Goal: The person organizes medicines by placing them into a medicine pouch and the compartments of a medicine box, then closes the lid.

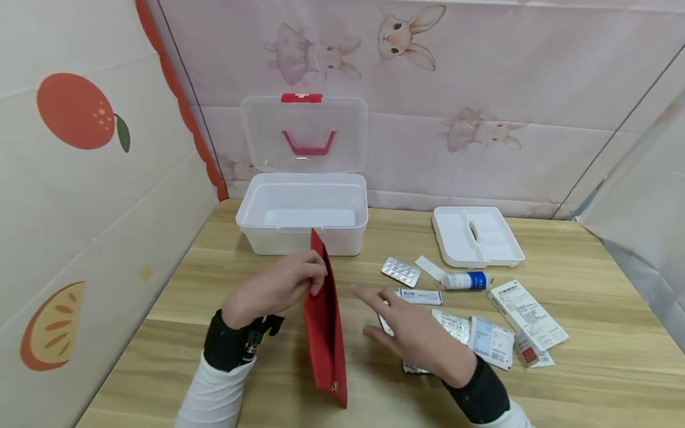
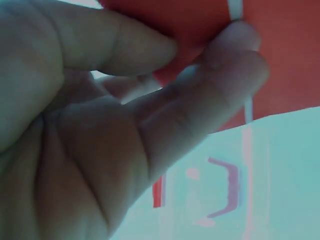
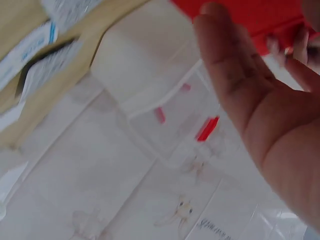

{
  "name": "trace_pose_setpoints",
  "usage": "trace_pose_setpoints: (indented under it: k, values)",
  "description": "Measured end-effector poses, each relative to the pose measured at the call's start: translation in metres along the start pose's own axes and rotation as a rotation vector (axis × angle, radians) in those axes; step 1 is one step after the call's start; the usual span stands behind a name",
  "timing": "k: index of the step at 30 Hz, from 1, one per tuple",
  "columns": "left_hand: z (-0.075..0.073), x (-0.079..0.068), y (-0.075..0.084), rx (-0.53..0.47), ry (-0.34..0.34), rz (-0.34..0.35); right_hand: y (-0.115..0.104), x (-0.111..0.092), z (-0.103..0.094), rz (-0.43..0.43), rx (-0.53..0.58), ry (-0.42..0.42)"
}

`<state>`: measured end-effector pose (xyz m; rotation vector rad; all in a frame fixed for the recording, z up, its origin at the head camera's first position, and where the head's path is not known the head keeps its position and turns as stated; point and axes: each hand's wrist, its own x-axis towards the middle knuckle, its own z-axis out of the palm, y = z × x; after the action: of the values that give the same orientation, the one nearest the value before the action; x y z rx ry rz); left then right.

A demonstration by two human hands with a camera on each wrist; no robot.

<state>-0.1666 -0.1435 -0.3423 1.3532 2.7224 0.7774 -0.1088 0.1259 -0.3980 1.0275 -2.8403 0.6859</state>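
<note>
My left hand [image 1: 275, 285] pinches the edge of a red pouch [image 1: 325, 339], which stands on its narrow side with its opening parted and a metal snap near its lower end. In the left wrist view the thumb and fingers close on the red fabric [image 2: 290, 60]. My right hand [image 1: 420, 333] hovers to the right of the pouch, fingers extended and apart, holding nothing. Beneath and around it lie blister packs [image 1: 453, 326], some partly hidden by the hand, and a white-and-blue packet [image 1: 491, 342].
Behind the pouch stands a clear-lidded white box [image 1: 302, 241], its lid [image 1: 337, 110] raised. A white compartment tray [image 1: 502, 233] sits at the back right. A white-and-blue bottle [image 1: 465, 280], a blister pack [image 1: 400, 271] and a flat medicine box [image 1: 527, 314] lie on the wooden table [image 1: 203, 279].
</note>
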Motion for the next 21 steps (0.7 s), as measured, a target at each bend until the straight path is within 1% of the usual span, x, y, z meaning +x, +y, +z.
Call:
trace_pose_setpoints:
  k: [3,5,8,10,15,17,21]
  values:
    - [0.005,0.004,0.001,0.008,0.035,0.042,-0.008,0.002,0.009,-0.084,0.035,0.0]
    - [0.007,0.006,0.002,0.006,0.052,0.048,-0.012,0.004,0.015,-0.121,0.04,-0.002]
    - [0.009,0.008,0.005,0.005,0.063,0.031,-0.015,0.006,0.023,-0.165,0.022,0.017]
    - [0.011,0.009,0.006,-0.002,0.064,0.01,-0.017,0.006,0.026,-0.182,0.019,0.021]
    - [0.015,0.012,0.003,-0.04,0.084,0.006,-0.018,0.007,0.031,-0.189,0.026,0.039]
    - [0.015,0.012,0.002,-0.05,0.083,0.009,-0.019,0.007,0.031,-0.194,0.017,0.068]
    - [0.013,0.011,0.001,-0.05,0.071,-0.043,-0.019,0.008,0.032,-0.223,-0.008,0.138]
